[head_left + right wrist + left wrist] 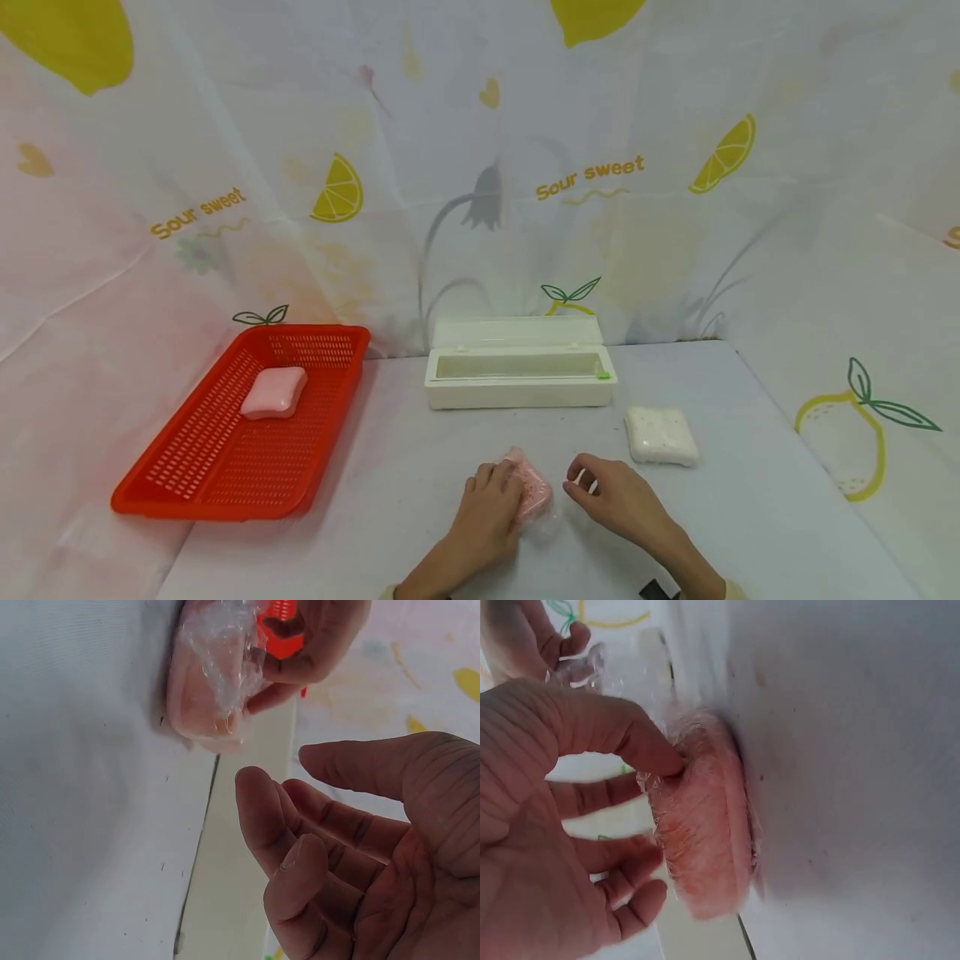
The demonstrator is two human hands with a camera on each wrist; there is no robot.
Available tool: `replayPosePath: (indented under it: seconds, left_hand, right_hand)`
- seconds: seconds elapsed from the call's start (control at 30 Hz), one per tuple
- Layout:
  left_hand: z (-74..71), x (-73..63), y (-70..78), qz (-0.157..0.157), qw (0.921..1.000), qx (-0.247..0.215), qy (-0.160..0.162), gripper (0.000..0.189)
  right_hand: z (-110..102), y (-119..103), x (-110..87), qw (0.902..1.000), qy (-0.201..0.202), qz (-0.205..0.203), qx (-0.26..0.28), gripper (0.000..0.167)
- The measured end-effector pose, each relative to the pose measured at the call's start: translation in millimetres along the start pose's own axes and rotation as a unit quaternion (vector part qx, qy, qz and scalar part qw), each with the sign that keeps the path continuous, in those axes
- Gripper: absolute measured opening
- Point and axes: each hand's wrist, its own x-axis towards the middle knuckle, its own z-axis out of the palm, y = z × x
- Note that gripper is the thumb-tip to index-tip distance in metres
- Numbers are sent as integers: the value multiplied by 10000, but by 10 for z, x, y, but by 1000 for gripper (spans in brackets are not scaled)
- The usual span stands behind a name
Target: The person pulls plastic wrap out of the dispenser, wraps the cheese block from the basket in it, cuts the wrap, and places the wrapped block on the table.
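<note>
A pink bar of soap (533, 490), wrapped in crinkled clear plastic film (221, 656), lies on the table before me. My left hand (487, 504) grips it from the left; in the left wrist view its thumb and fingertips pinch the film-covered top. Just right of the soap, my right hand (618, 500) hovers apart from it with fingers loosely bent, and its palm holds nothing in the right wrist view. Farther right sits a white soap bar (662, 436) with a shiny cover. Another pink soap bar (274, 392) rests inside the red basket (330, 467) at left.
At the back middle stands a long white box (521, 395) with its lid (517, 332) raised and a small green piece (602, 372) at its right end. Behind the white table (390, 467) hangs a lemon-printed cloth (420, 108).
</note>
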Motion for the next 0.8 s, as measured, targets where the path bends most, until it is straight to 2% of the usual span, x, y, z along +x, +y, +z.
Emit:
replayPosePath:
  seconds: [0.13,0.23,0.4,0.63,0.8]
  left_hand:
    - [-32,33,-71,529,9972,58,-533,24]
    - [-73,48,-124,759,9942,96,-759,26]
    - [-90,42,-195,1110,9922,-43,-574,29]
    - [-8,54,-302,1562,9868,-226,-350,33]
    - [8,48,-361,1655,9843,-572,-229,36]
  right_hand:
    - [23,15,5,10000,-88,-22,27,10]
    - [38,22,0,9999,-136,-45,64,10]
    - [66,33,-6,9998,-189,-110,33,10]
    - [104,35,-1,9993,-290,-224,57,10]
    - [126,48,-4,9980,-485,-402,110,8]
